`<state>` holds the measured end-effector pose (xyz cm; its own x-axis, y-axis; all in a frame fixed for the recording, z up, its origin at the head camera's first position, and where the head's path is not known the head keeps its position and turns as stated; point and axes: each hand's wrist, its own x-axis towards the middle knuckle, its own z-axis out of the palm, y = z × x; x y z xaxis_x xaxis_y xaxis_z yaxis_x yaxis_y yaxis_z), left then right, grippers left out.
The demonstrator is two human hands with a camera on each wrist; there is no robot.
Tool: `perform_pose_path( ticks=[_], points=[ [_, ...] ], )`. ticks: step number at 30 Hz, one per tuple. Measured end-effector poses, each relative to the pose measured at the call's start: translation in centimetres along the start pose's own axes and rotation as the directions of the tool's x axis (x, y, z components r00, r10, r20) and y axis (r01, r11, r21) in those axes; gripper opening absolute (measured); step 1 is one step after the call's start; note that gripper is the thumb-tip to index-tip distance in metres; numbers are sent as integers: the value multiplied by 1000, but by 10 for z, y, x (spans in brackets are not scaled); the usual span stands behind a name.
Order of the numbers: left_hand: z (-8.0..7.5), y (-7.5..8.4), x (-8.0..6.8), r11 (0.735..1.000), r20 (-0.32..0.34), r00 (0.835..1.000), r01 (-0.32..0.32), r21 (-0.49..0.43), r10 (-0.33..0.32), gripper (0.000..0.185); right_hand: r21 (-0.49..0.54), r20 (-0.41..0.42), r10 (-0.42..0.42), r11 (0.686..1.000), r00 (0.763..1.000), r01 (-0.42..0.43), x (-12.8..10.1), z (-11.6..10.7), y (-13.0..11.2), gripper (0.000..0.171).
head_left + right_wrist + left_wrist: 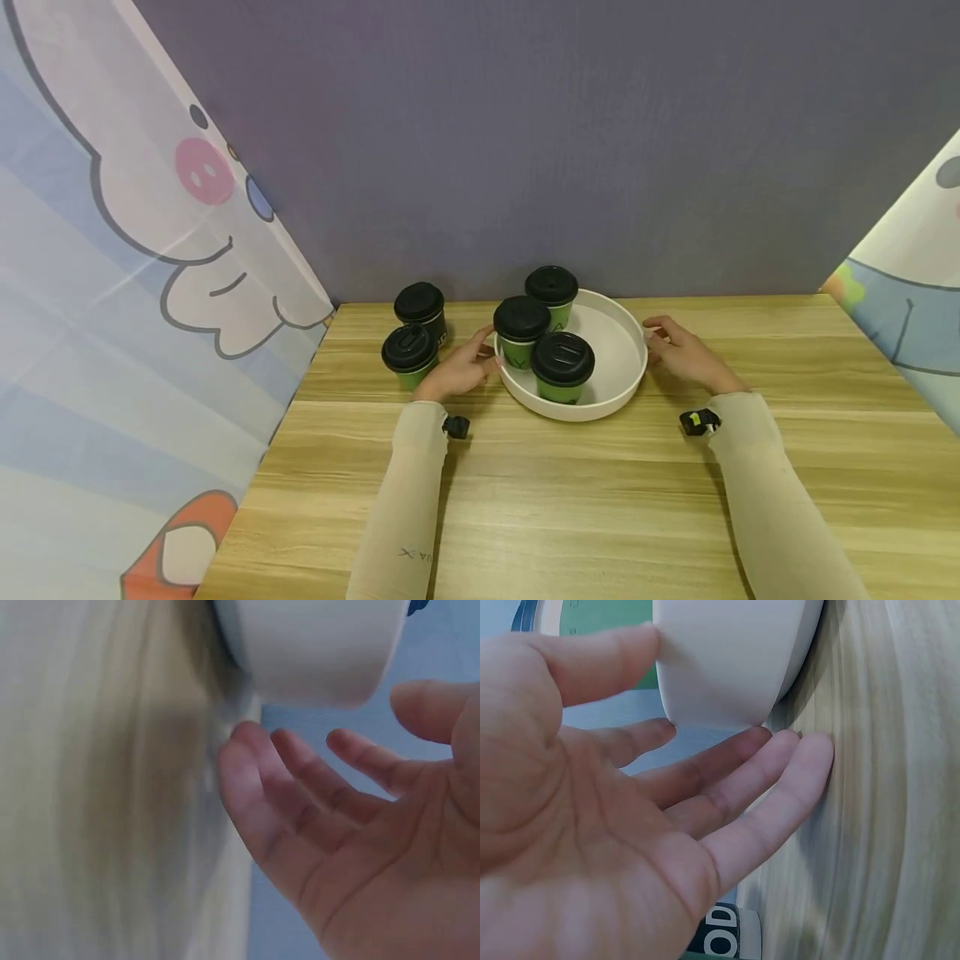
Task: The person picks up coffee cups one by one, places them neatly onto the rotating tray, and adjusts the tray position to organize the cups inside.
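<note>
Your left hand point(457, 372) and right hand point(686, 354) flank the white round tray point(626, 379), fingers spread and relaxed at its wall, gripping nothing. The tray sits on the wooden table point(600, 500), directly between both palms, each equally near; it holds three lidded green cups point(562, 371).

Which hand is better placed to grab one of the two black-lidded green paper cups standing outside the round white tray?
Probably the left hand: both cups stand just beside it, left of the tray; the right hand is across it.

open left hand point(615, 825), white tray point(727, 660) wall
</note>
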<state>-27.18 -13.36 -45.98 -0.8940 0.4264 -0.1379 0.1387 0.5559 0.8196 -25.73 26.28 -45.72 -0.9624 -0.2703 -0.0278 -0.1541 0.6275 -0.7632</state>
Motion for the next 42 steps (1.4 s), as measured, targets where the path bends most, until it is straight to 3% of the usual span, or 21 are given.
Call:
perform_pose_path(
  ticks=[11,17,24,28,32,35,38,40,42],
  points=[
    [6,1,2,997,-61,998,6,81,-1,58,175,118,65,981,991,-85,2,2,16,59],
    [4,9,-1,986,-35,999,19,163,-13,60,252,152,79,961,985,-116,3,3,23,61],
    [-6,33,-18,970,35,996,71,234,-82,64,408,159,64,904,985,-125,3,6,28,60],
    [-16,49,-33,959,-8,998,59,276,-59,57,447,160,44,887,986,-112,3,8,29,61],
    [-28,58,-45,961,-118,993,2,277,32,47,461,170,41,880,985,-116,2,9,30,63],
    [-36,59,-51,965,-256,957,-67,252,133,41,471,183,43,873,982,-126,1,10,31,63],
    [-44,56,-56,958,-398,889,-128,257,226,38,479,198,34,868,980,-127,0,10,32,64],
    [-50,52,-59,953,-468,847,-136,271,253,38,484,208,28,866,978,-128,0,10,33,65],
    [-56,49,-63,950,-509,824,-108,292,250,39,490,217,18,862,976,-125,-1,10,33,67]
  ],
)
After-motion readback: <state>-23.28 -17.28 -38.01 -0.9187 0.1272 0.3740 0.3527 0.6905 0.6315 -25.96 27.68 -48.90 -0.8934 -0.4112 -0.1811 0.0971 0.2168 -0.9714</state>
